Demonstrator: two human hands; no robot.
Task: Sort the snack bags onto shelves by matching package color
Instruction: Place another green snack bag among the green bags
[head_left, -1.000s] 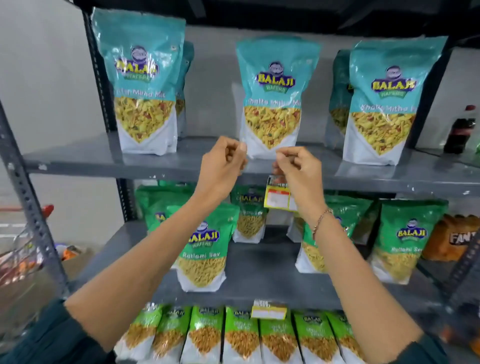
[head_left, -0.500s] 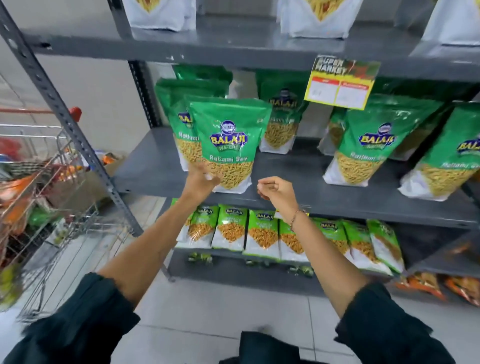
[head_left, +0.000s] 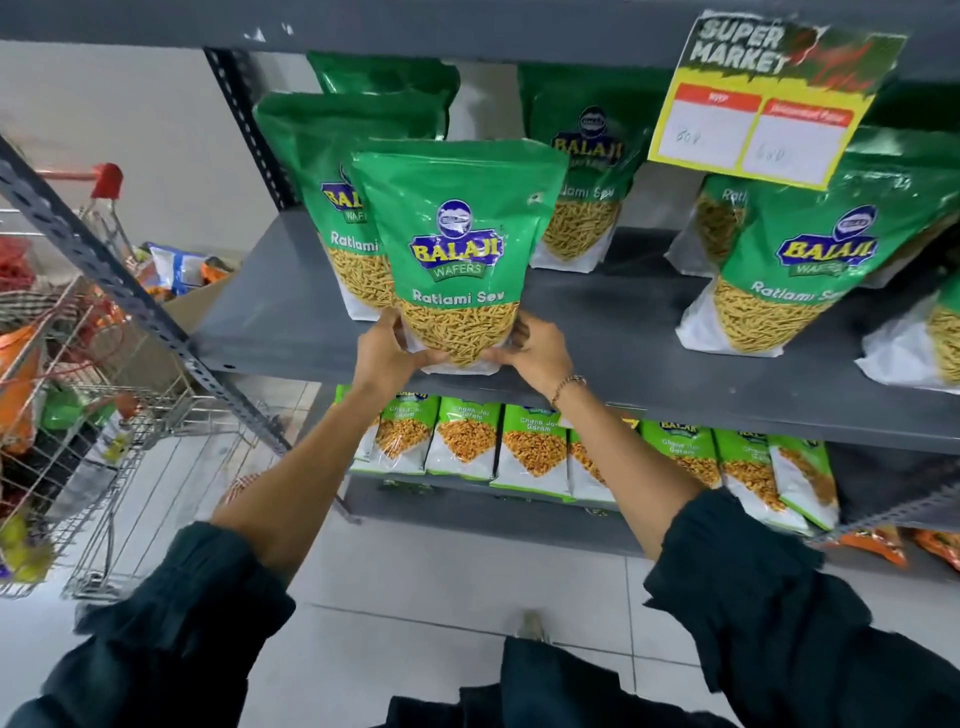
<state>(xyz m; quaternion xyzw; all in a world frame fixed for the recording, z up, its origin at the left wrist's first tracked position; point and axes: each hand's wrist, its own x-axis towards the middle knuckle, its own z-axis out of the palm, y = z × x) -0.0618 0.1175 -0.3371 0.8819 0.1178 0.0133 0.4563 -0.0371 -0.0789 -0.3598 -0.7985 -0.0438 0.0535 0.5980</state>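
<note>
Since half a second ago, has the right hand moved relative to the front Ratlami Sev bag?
Yes. The right hand went up and onto the lower right corner of the front Ratlami Sev bag; earlier it hovered below it, clear of the shelf edge.

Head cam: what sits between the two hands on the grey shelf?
The green Ratlami Sev pouch: the left hand and right hand grip its lower corners, seen in the head view, on the grey shelf.

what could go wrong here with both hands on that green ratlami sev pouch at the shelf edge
1. The tall green Ratlami Sev pouch stands at the grey metal shelf's front edge, held only at its base by the left hand and right hand; it may tip forward when released.
2. A second green pouch stands close behind it; pushing back could knock that over.
3. The yellow hanging price card could snag if the pouch is lifted.
</note>
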